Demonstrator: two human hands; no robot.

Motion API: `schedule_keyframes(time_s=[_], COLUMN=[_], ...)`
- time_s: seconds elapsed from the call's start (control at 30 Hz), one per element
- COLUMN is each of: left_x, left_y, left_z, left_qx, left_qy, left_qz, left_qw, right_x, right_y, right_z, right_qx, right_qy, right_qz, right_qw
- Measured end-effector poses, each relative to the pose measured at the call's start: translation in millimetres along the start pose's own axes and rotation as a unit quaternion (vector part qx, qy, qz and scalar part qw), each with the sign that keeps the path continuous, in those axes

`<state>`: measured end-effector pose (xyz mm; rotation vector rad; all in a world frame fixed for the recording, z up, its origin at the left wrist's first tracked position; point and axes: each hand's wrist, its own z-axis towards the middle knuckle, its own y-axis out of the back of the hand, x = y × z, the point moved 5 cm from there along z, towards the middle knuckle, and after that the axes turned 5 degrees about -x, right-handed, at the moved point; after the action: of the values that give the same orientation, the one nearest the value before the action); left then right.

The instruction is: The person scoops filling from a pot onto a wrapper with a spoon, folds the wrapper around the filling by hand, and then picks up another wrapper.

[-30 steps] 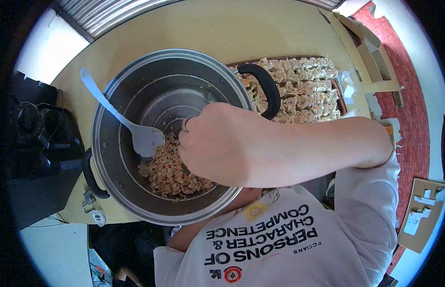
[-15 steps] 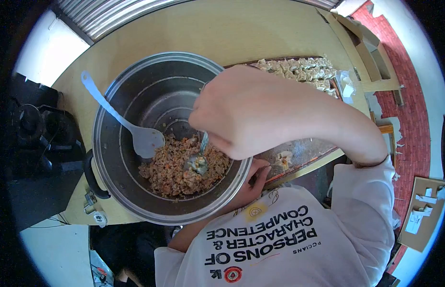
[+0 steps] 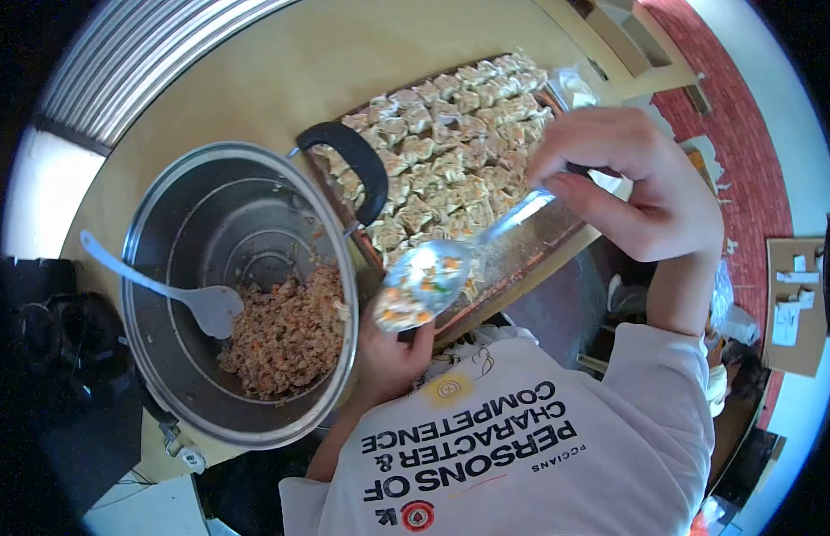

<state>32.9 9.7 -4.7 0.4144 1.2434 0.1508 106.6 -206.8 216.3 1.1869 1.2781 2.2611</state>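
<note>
My right hand (image 3: pixel 625 183) grips the handle of a metal spoon (image 3: pixel 424 281), whose bowl holds bits of filling. Below the spoon bowl, my left hand (image 3: pixel 392 357) is curled beside the pot rim; the spoon partly covers its fingers, and what they hold is hidden. The large metal pot (image 3: pixel 187 228) contains ground filling (image 3: pixel 285 335) with orange bits. A white plastic ladle (image 3: pixel 214 308) rests inside it. Right of the pot, rows of pleated dumplings (image 3: pixel 446 170) sit on a tray (image 3: pixel 513 277), partly behind my right hand and the spoon.
A black pot handle (image 3: pixel 366 170) juts over the tray's left side. Dark equipment (image 3: pixel 66 357) stands at far left. A plastic bag (image 3: pixel 571 87) lies beyond the tray, with a cardboard box (image 3: pixel 625 40) at the top right.
My right hand has lifted the spoon out of the pot and moved right, over the tray. The view has shifted, showing more dumplings and the pot farther left.
</note>
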Motion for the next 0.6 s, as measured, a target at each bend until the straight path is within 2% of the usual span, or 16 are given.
schedule_keyframes(time_s=[0.07,0.17,0.27,0.37,0.43,0.6], left_x=[-14,-17,-21,-28,-36,-40], left_y=[5,3,5,3,-1,-14], left_z=[9,12,14,18,22,32], left_qx=[-0.021,0.0,-0.034,-0.033,-0.004,0.04], left_qy=[-0.013,0.013,-0.004,-0.048,-0.119,-0.148], left_qz=[-0.016,-0.031,-0.039,0.007,0.06,0.104], left_qw=[1.0,0.999,0.999,0.998,0.991,0.983], right_x=[-10,-25,-29,-28,-29,-24], right_y=[0,-10,-22,-30,-35,-43], right_z=[-27,-56,-65,-64,-61,-50], right_qx=[-0.015,0.038,0.085,0.089,0.099,0.121], right_qy=[-0.039,-0.139,-0.17,-0.172,-0.167,-0.158], right_qz=[-0.012,-0.086,-0.159,-0.179,-0.19,-0.207], right_qw=[0.999,0.986,0.969,0.965,0.962,0.958])
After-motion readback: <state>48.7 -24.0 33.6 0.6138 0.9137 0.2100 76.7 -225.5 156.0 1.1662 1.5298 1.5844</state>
